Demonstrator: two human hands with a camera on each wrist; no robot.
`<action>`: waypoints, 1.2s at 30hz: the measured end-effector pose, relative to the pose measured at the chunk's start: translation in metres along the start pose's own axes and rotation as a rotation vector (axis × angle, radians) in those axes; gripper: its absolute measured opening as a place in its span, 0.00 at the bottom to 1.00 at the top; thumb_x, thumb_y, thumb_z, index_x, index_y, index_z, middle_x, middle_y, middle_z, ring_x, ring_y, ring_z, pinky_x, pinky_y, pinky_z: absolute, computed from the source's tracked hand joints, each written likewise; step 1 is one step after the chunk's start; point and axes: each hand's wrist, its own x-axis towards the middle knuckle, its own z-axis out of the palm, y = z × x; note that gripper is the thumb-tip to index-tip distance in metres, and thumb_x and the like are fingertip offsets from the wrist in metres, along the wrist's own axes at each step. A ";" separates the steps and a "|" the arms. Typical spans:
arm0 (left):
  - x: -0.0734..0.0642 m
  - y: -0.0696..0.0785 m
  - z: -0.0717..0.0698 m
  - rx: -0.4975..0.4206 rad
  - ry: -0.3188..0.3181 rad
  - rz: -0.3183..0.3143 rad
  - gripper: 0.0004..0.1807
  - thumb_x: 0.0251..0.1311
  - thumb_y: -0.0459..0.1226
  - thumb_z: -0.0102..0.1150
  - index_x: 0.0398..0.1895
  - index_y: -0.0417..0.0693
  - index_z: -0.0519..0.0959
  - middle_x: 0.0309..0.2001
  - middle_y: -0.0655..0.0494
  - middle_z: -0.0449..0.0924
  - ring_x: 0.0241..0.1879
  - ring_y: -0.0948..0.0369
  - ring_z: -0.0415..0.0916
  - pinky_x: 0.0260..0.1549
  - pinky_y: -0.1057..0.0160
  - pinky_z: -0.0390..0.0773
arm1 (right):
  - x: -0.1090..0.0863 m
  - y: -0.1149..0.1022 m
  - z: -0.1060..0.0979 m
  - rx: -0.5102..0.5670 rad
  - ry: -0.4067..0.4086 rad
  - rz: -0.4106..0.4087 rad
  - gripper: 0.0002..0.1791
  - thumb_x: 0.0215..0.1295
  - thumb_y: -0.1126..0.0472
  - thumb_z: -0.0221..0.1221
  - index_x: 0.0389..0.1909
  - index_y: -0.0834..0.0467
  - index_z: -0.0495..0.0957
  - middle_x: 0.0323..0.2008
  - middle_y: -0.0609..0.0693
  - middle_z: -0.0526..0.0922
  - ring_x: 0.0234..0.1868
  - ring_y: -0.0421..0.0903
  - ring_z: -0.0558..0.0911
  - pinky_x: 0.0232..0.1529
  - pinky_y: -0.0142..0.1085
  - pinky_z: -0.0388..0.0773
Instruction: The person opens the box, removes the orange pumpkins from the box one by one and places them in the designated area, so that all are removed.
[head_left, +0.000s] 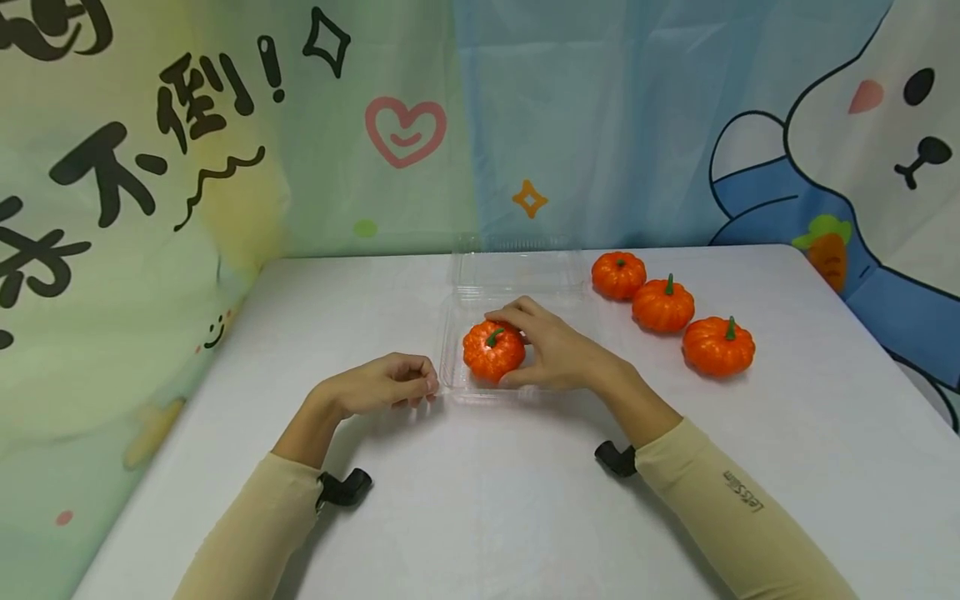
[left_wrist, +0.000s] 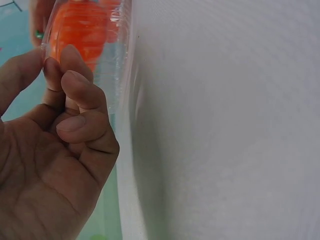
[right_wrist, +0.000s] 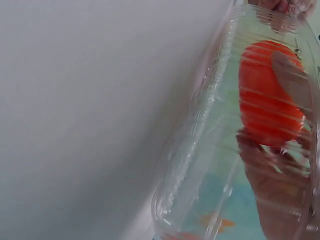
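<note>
A clear plastic box (head_left: 480,397) with its lid (head_left: 517,271) folded back stands on the table, and a small orange pumpkin (head_left: 486,360) with a green stem is inside its left part. My right hand (head_left: 558,354) grips this pumpkin from the right, fingers over the back and thumb at the front. In the right wrist view the pumpkin (right_wrist: 262,95) and hand show through the clear wall. My left hand (head_left: 393,383) is at the box's front left corner. Seen from the left wrist, its thumb and forefinger (left_wrist: 52,72) pinch the box's edge.
Three more orange pumpkins lie right of the box: one at the back (head_left: 618,276), one in the middle (head_left: 663,307) and one nearer (head_left: 718,347). The white table (head_left: 480,517) ends at a printed cloth backdrop (head_left: 637,125) behind it.
</note>
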 end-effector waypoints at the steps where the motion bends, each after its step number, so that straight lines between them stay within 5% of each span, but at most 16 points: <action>1: 0.000 -0.001 0.000 0.003 0.000 0.000 0.09 0.75 0.36 0.51 0.41 0.38 0.76 0.35 0.44 0.75 0.31 0.59 0.68 0.29 0.67 0.67 | -0.001 0.000 -0.001 -0.006 0.006 -0.009 0.46 0.52 0.56 0.79 0.72 0.54 0.70 0.62 0.53 0.69 0.64 0.52 0.74 0.65 0.50 0.75; 9: -0.001 0.001 0.001 0.011 0.005 0.001 0.10 0.75 0.36 0.51 0.42 0.36 0.76 0.35 0.44 0.75 0.31 0.58 0.68 0.29 0.67 0.67 | -0.008 0.001 -0.007 -0.017 0.049 -0.045 0.45 0.54 0.62 0.77 0.72 0.57 0.69 0.65 0.54 0.68 0.67 0.55 0.72 0.67 0.52 0.73; 36: -0.001 0.000 -0.001 0.017 0.000 0.022 0.10 0.76 0.37 0.51 0.41 0.38 0.77 0.36 0.41 0.76 0.31 0.59 0.68 0.29 0.67 0.68 | -0.046 0.012 -0.048 -0.057 0.128 -0.044 0.45 0.56 0.57 0.77 0.74 0.53 0.67 0.66 0.52 0.68 0.66 0.52 0.72 0.63 0.55 0.76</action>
